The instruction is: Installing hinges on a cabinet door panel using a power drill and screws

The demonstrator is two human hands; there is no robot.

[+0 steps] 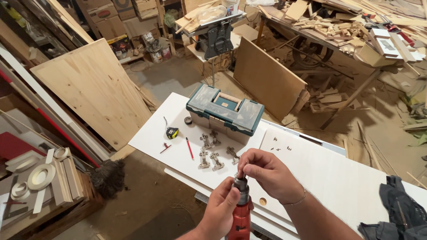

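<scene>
My left hand grips a red power drill by its body, thumb near the dark chuck. My right hand closes its fingers over the tip of the chuck from above. Both hands hover over the near edge of a white board. Several metal cabinet hinges lie on the board just beyond the hands. A round hole shows in the board right of the drill.
A teal and grey toolbox stands on the board's far side. A tape measure, a red pencil and small screws lie nearby. A dark cloth sits at right. Wood panels, scraps and a cluttered bench surround the table.
</scene>
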